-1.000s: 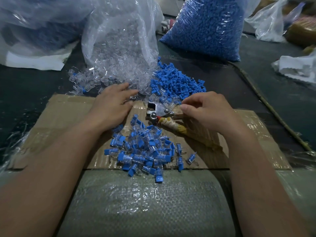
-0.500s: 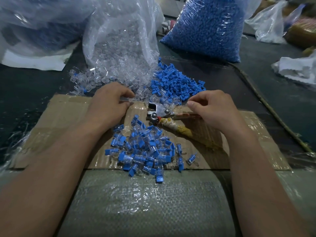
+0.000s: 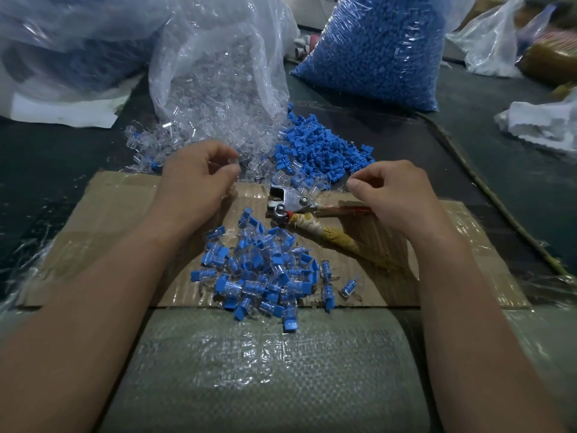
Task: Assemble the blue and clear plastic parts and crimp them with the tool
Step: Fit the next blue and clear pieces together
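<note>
Your left hand (image 3: 199,182) pinches a clear part (image 3: 232,160) beside its pile; your right hand (image 3: 396,195) curls shut, contents unseen, near loose blue parts (image 3: 318,148). The tool (image 3: 290,204) lies between them, within reach.

tool (image 3: 292,205) on cardboard (image 3: 118,214), behind assembled pile (image 3: 262,273)

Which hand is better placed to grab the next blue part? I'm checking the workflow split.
Right. The right hand hovers beside the loose blue parts, thumb and forefinger pinched. The left hand is further off, by the clear parts, apparently pinching one.
</note>
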Tool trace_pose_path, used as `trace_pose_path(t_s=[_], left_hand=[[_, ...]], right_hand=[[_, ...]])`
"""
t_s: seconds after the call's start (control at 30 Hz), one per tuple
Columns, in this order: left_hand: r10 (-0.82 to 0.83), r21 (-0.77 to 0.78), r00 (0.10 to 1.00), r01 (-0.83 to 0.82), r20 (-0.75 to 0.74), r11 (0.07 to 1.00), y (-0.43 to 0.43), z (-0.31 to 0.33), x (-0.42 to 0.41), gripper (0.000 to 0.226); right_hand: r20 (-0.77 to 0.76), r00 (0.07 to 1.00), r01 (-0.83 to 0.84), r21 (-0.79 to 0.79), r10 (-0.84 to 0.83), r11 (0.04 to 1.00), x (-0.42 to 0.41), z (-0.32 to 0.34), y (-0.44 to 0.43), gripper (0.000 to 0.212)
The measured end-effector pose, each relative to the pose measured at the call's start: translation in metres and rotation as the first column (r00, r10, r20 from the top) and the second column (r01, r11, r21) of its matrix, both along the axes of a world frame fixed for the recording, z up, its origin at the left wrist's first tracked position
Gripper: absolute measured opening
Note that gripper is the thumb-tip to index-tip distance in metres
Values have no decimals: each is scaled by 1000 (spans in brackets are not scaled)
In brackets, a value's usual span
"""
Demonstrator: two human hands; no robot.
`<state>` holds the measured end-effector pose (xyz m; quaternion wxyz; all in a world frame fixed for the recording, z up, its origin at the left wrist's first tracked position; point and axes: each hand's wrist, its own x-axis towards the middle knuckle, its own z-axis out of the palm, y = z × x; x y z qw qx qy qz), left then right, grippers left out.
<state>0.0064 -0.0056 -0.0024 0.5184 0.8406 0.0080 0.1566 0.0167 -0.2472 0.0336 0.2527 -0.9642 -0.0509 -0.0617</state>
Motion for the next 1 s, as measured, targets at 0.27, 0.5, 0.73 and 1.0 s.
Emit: trace_pose_path(t_s=[0.27, 0.5, 0.73, 1.0], left_hand=[[-153, -235, 988, 156, 32, 959, -6, 9, -10, 20], [-155, -326, 986, 164, 54, 931, -10, 10, -12, 20], [-152, -352, 988, 156, 40, 923, -10, 13, -16, 23], [-136, -394, 991, 118, -17, 911, -10, 11, -16, 21]], right_hand=[[12, 1000, 10, -7, -9, 1000, 11, -8, 10, 17], [-51, 996, -70, -68, 67, 995, 20, -15, 21, 24], [-120, 987, -117, -117, 103, 986, 24, -17, 24, 21], [-73, 989, -133, -97, 126, 986, 20, -15, 24, 10]])
